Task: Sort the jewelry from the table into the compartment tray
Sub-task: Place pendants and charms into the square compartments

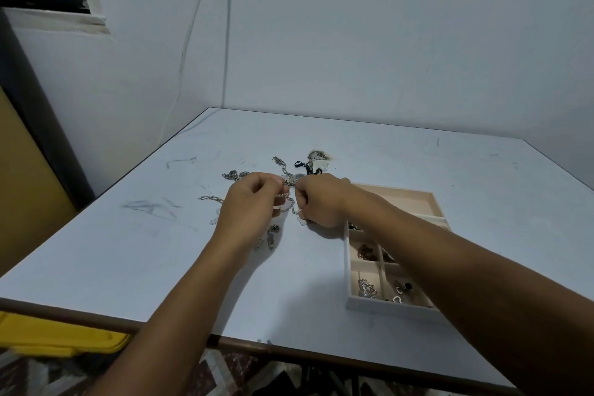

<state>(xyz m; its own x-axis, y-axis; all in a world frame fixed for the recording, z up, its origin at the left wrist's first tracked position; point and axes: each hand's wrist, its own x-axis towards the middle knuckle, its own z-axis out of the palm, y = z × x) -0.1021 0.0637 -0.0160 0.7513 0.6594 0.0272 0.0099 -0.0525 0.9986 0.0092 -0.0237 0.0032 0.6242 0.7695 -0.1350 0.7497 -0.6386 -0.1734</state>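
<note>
A thin silver chain [288, 202] hangs between my two hands just above the white table [128, 251]. My left hand [252, 206] pinches one end and my right hand [316, 201] pinches the other, with a small white tag dangling below. Loose jewelry lies around them: chains [234, 175] at the back left, a link chain [210, 198] to the left, a watch [294, 178] behind the hands, a black cord piece [305, 166], and a dark piece [272, 236] under my left wrist. The beige compartment tray [348, 270] sits to the right, partly under my right forearm, with several pieces in its near cells.
The table's near edge runs across the bottom, with a yellow box [61, 336] below it at the left. Walls close the back and right sides. The tray's large far compartment [405, 201] holds nothing visible.
</note>
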